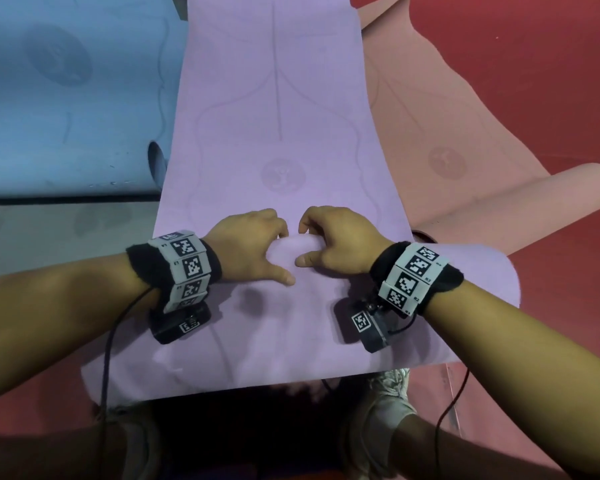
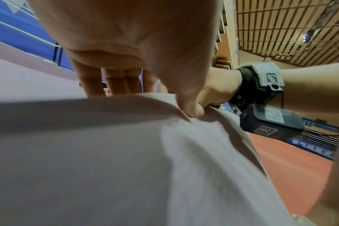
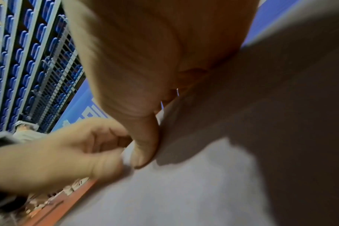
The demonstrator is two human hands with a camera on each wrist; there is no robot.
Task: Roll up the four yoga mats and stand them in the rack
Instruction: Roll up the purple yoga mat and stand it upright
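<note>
Purple mat (image 1: 278, 109) lies lengthwise on the red floor (image 1: 551, 64), its near end curled up into a loose fold at the floor's near edge; blue mat (image 1: 66, 98) lies just beside it on the left, pink mat (image 1: 430, 140) on the right with the purple mat's edge over it, and a grey mat (image 1: 49, 230) shows near the blue one. Left hand (image 1: 248, 242) and right hand (image 1: 336, 237) sit side by side at mid-width of the fold, fingers (image 2: 114, 82) curled over its top, thumbs pressed against its near side, both gripping the purple mat.
</note>
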